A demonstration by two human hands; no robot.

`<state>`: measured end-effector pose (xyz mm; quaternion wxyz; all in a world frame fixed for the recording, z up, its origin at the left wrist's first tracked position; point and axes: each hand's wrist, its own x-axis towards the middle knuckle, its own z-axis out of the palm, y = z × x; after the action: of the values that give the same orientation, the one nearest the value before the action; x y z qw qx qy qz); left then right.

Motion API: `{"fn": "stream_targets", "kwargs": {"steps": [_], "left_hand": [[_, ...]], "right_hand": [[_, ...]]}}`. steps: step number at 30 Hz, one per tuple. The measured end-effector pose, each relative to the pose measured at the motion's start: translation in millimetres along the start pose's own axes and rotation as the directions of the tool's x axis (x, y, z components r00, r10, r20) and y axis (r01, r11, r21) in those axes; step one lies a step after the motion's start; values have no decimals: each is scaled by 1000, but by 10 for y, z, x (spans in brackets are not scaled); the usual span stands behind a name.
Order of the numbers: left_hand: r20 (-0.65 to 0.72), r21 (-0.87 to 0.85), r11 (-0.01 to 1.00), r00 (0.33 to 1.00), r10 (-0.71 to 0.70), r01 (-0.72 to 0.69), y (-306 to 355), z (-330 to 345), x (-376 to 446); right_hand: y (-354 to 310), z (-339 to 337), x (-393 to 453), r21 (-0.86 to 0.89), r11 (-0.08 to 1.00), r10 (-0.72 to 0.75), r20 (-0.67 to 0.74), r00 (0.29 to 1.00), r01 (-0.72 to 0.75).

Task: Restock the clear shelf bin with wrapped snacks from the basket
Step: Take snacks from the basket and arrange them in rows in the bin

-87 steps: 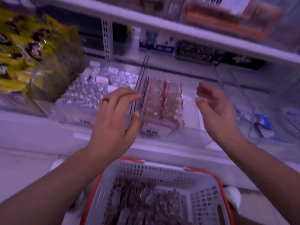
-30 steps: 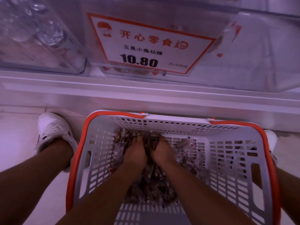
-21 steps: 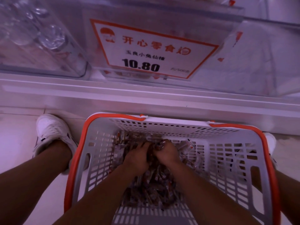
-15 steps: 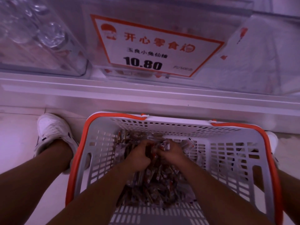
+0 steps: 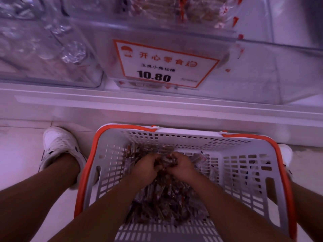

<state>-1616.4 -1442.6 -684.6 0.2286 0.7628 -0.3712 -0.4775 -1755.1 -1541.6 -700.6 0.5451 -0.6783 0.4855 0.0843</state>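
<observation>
Wrapped snacks (image 5: 167, 198) lie heaped along the middle of the basket's floor, a dark tangle of small clear-and-red packets running from its far wall toward the near one. Both hands are down among them at the far end of the heap. The left hand (image 5: 146, 167) and the right hand (image 5: 181, 166) sit almost knuckle to knuckle, fingers curled inward around a clump of packets gathered between them; a scoop with both hands seems the point, since such small pieces would slip out of one. How many they hold I cannot tell.

The basket (image 5: 108, 172), white with an orange rim, stands on the floor right against the base of the shelving, between the person's feet, one white shoe (image 5: 59, 145) just beside its left wall. That keeps the lift short.

Straight above, at the shelf's front edge, sits the clear shelf bin (image 5: 174, 23) with its price card (image 5: 164, 65) reading 10.80 on the front face. Red-tipped packets show inside it near the top. A neighbouring clear bin (image 5: 49, 49) to the left holds silvery wrapped pieces.
</observation>
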Motion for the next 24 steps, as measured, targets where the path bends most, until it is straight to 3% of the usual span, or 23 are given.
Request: {"fn": "stream_targets", "kwargs": {"steps": [6,9,11,13,15,17,19,22,24], "left_hand": [[-47,-4,995,994,98,-99,476,-256,-190],[-66,-275,959,996,53,-69,896,-441,-382],[-71,-519,854,997,-26,-14,1221,-580,-638],[10,-710,703,999,-46,40,1558,-733,-958],[143,-781,615,990,4,111,1878,-870,-1305],[188,-788,606,980,65,111,2096,-949,-1617],[152,-820,568,983,102,68,2209,-985,-1851],[17,-875,483,999,37,-3,2277,-1027,-1949],[-28,-873,487,1000,9,-29,2310,-1066,-1928]], "right_hand": [[-508,-606,-465,186,982,-60,126,990,36],[-809,-828,-826,321,946,-99,174,980,39],[-1054,-919,-1141,415,909,-145,227,963,39],[-1309,-1026,-1458,513,856,-212,230,950,67],[-1538,-1154,-1763,578,807,-281,189,941,125],[-1695,-1258,-2049,577,792,-349,162,923,198],[-1756,-1341,-2270,517,810,-372,86,924,278],[-1713,-1474,-2414,392,843,-312,-205,928,370],[-1661,-1521,-2396,476,788,-243,-341,908,390]]}}
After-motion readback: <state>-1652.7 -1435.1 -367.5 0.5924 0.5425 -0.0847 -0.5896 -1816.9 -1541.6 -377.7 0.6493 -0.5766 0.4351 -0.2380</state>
